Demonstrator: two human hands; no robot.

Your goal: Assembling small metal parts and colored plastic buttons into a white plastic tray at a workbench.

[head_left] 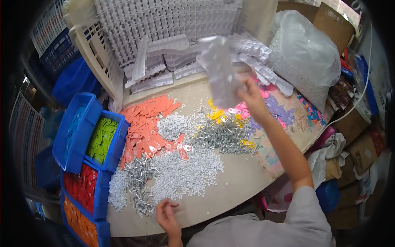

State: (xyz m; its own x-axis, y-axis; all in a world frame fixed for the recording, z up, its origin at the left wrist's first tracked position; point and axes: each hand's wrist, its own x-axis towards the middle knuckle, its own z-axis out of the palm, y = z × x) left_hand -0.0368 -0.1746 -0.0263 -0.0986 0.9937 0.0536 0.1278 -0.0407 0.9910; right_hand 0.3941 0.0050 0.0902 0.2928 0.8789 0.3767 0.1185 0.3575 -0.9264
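My right hand [252, 99] is raised over the far side of the table, its fingers closed on the edge of a translucent plastic tray [219, 76]. Motion blurs the tray, so its moulded shape is hard to make out. Near the front edge rests my left hand [168, 216], loosely curled with thumb and fingers apart and nothing visible in it. Just beyond it are small whitish beads or rings [181, 175] and a pile of metal pins [142, 185]. Farther off lie coral-coloured flat plastic pieces [144, 127], white rings [174, 126] and another heap of metal pins [228, 135].
Stacked translucent trays [168, 55] stand at the back beside a cream plastic crate [96, 53]. Blue bins [80, 164] of coloured pieces line the left edge. A bulging clear bag [304, 53] sits back right, near purple pieces [273, 111]. A white cable [362, 92] hangs at right.
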